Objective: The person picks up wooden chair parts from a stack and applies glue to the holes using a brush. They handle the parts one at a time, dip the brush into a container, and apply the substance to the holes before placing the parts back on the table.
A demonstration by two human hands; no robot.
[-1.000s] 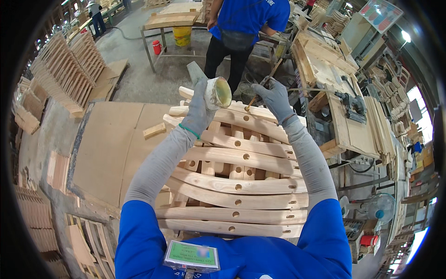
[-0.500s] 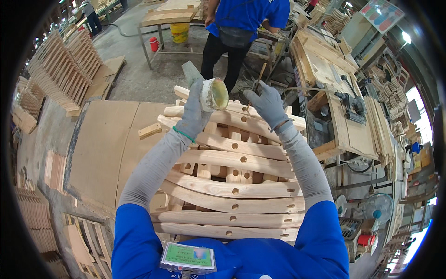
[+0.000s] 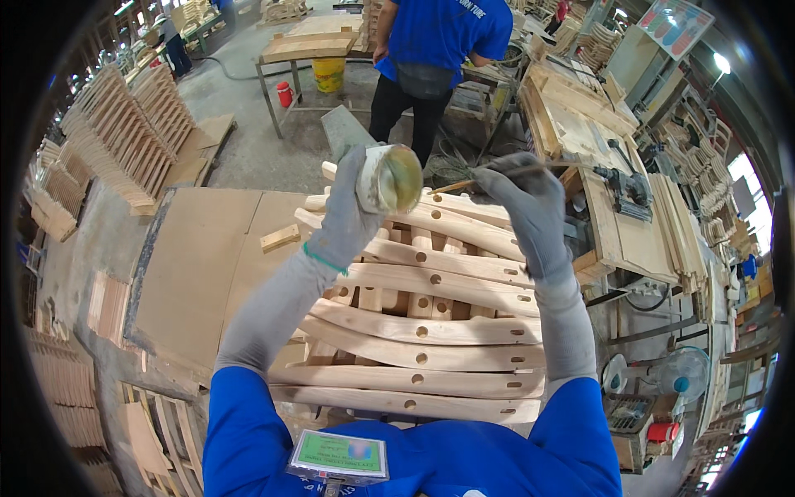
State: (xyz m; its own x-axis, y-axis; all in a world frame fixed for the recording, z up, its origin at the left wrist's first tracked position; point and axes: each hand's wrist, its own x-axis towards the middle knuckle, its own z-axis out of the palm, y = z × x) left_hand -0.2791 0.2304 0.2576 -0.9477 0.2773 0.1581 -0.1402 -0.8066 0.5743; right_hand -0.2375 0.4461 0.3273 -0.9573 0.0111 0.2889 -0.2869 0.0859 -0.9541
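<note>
My left hand point(image 3: 338, 219), in a grey glove, is wrapped round a whitish cup point(image 3: 372, 184) smeared on the outside. The cup tilts so that its mouth shows a yellowish coating inside. A flat grey piece point(image 3: 344, 132) sticks out beyond the fingers; whether it belongs to the cup I cannot tell. My gloved right hand point(image 3: 530, 211) pinches a thin wooden stick point(image 3: 454, 187), its tip a little right of the cup's mouth. Below both hands lie curved wooden slats point(image 3: 422, 331) with round holes and slots, stacked over crosswise pieces.
A brown board point(image 3: 190, 257) lies left of the slats, with a small wood block point(image 3: 280, 238) on it. On the right a workbench point(image 3: 617, 224) bears a power tool point(image 3: 627, 192). Ahead, a person in blue point(image 3: 447, 41) stands by a table point(image 3: 310, 47).
My right hand has moved right and nearer to me, and its stick has swung from upright to nearly level. The cup has shifted slightly right, its mouth turned more toward me.
</note>
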